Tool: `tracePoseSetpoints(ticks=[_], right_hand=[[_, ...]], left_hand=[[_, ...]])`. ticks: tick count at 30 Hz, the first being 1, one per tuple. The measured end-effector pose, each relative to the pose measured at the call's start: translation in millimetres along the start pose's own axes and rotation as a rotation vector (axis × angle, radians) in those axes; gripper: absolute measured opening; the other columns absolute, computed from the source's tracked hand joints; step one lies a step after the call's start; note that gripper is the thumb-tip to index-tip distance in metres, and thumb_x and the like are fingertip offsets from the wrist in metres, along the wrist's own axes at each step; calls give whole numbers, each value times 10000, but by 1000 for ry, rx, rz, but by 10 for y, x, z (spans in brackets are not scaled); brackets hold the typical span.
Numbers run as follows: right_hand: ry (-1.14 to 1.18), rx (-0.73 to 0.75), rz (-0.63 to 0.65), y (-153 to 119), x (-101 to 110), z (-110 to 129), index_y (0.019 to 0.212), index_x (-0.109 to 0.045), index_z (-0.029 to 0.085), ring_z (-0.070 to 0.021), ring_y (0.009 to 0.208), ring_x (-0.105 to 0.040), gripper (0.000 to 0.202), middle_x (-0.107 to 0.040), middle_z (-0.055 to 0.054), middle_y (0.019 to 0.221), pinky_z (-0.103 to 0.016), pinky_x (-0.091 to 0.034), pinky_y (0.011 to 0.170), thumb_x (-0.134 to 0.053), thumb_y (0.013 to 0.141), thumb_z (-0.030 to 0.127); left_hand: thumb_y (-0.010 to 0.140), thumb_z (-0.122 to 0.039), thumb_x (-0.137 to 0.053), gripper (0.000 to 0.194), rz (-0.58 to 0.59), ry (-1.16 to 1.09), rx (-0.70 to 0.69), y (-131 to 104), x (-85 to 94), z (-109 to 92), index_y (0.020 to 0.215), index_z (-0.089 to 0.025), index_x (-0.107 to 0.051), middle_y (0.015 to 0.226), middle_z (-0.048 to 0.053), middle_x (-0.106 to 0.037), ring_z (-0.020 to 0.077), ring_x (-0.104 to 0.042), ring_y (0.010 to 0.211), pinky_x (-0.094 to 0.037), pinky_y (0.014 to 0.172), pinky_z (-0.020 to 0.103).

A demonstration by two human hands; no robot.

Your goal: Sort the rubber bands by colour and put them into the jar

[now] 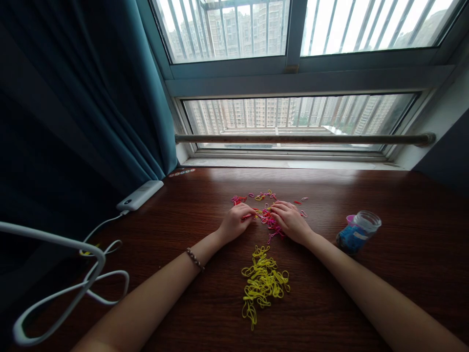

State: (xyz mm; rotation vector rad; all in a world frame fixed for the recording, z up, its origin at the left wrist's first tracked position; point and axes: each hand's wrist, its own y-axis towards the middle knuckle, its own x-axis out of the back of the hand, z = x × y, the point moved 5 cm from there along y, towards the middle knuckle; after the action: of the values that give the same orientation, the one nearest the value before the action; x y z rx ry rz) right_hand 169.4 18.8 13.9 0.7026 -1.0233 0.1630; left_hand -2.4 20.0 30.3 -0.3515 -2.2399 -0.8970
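Observation:
Mixed pink, red and yellow rubber bands point(270, 221) lie in a loose pile on the dark wooden table, between my two hands. At the pile's left edge is my left hand point(236, 221), its fingers curled together against pink and red bands; what sits inside the fingertips is hidden. My right hand point(291, 221) rests palm down at the right side, fingers stretched over the bands and touching them. Closer to me, a separate heap of yellow rubber bands point(264, 281) spreads between my forearms.
A tilted clear jar point(359, 232) with a blue label and a pink lid point(351, 219) beside it is right of my right forearm. A white power bank point(141, 194) with a cable lies at left by the blue curtain point(146, 122). A barred window is behind.

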Motion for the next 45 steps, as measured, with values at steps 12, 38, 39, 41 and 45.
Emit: tracePoseSetpoints(ticks=[12, 38, 39, 41, 45], right_hand=[[24, -25, -18, 1, 9, -15, 951, -648, 215, -196, 1011, -513, 261, -648, -42, 1009, -365, -340, 931, -404, 888, 281], [-83, -13, 45, -22, -28, -15, 1112, -569, 274, -249, 1230, -332, 283, -557, -5, 1207, -473, -222, 983, -399, 889, 312], [-91, -16, 73, -25, -45, -10, 1140, -550, 276, -249, 1237, -324, 298, -550, -7, 1217, -483, -210, 987, -390, 892, 316], [-99, -33, 104, -28, -66, -19, 1160, -535, 272, -244, 1229, -335, 311, -551, -12, 1216, -487, -206, 988, -371, 899, 317], [-83, -36, 95, -26, -71, -32, 1120, -559, 260, -226, 1185, -386, 298, -572, -16, 1185, -472, -207, 987, -360, 904, 308]], left_hand=[[765, -199, -564, 84, 108, 22, 21, -11, -50, -4, 823, -178, -621, 806, 31, -633, 169, -547, 803, -426, 789, 325], [851, -166, -428, 219, 74, 354, -41, -28, -69, 72, 988, -206, -594, 1080, 31, -609, 218, -401, 1157, -247, 986, 437], [850, -153, -419, 233, 89, 367, -45, -34, -82, 79, 1003, -207, -587, 1097, 31, -602, 217, -390, 1173, -241, 990, 439], [849, -138, -409, 250, 110, 377, -53, -43, -98, 79, 1018, -208, -579, 1115, 32, -593, 215, -375, 1193, -229, 999, 442], [835, -109, -399, 240, 118, 371, -49, -47, -98, 72, 949, -198, -591, 1084, 35, -603, 205, -382, 1195, -221, 1008, 435]])
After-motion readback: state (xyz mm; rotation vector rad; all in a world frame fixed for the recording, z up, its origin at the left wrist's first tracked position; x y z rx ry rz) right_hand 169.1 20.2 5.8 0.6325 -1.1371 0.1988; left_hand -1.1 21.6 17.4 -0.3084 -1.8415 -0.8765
